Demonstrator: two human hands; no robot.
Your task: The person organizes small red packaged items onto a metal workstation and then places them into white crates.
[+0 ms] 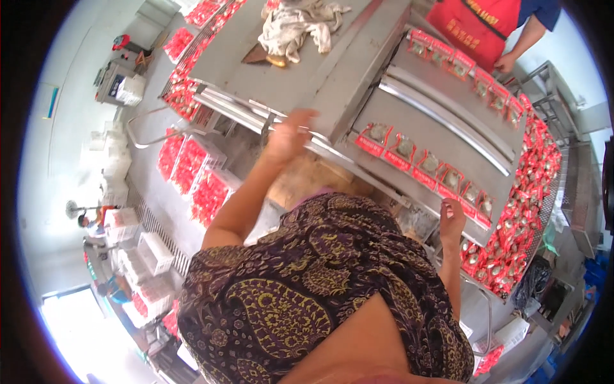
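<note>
My left hand [291,137] is blurred above the front edge of a steel cover [268,86]; whether it holds anything cannot be told. My right hand [452,218], fingers curled, is beside the near row of red-and-clear plastic packets [430,163], near the row's right end. These packets lie side by side on a flat steel machine bed [431,129], red ends towards me. A second row of packets [484,81] lies along the far side. Two long metal bars [446,120] run between the rows.
A crumpled cloth [297,29] rests on the steel cover. Across the machine stands a co-worker in a red apron [472,29]. A perforated tray of filled packets [523,206] adjoins the bed on the right. Crates of red packets [208,197] stand at lower left.
</note>
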